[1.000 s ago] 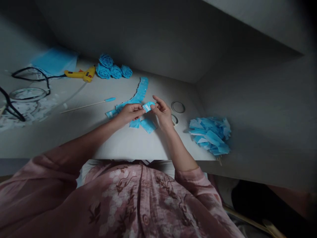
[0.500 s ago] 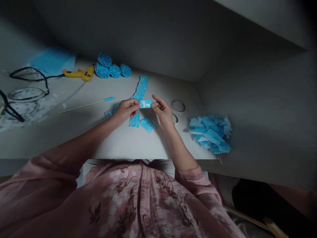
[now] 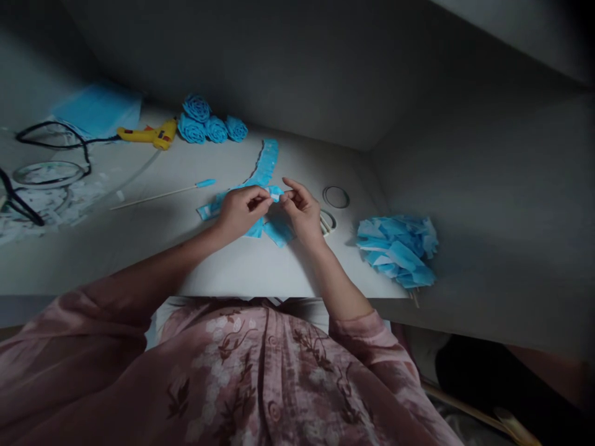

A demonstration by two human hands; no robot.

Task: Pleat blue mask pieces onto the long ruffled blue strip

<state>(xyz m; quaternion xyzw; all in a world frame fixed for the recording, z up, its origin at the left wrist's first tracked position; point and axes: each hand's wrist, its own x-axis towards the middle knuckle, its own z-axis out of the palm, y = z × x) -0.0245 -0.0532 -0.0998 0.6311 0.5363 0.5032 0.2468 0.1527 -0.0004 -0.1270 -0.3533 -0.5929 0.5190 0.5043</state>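
Between my two hands, above the table, is a small blue piece of fabric (image 3: 275,193) with white patches. My left hand (image 3: 244,209) pinches its left end and covers much of it. The thumb and a finger of my right hand (image 3: 300,207) close on its right end, while the index finger sticks out. Under and behind the hands lie a long pleated blue strip (image 3: 266,162), a flat blue piece (image 3: 277,233) and another blue strip (image 3: 209,210) to the left. A thin stick with a blue tip (image 3: 204,183) rests left of my left hand.
At the back are blue rolled fabric roses (image 3: 216,130), a yellow glue gun (image 3: 153,134) with a black cord, and blue sheets (image 3: 97,111). Rings of tape (image 3: 336,197) sit right of my hands. A ruffled blue bunch on sticks (image 3: 395,251) lies at the table's right edge.
My left hand has moved slightly right, closer to my right hand, and now covers more of the small blue piece. The right hand has hardly moved.
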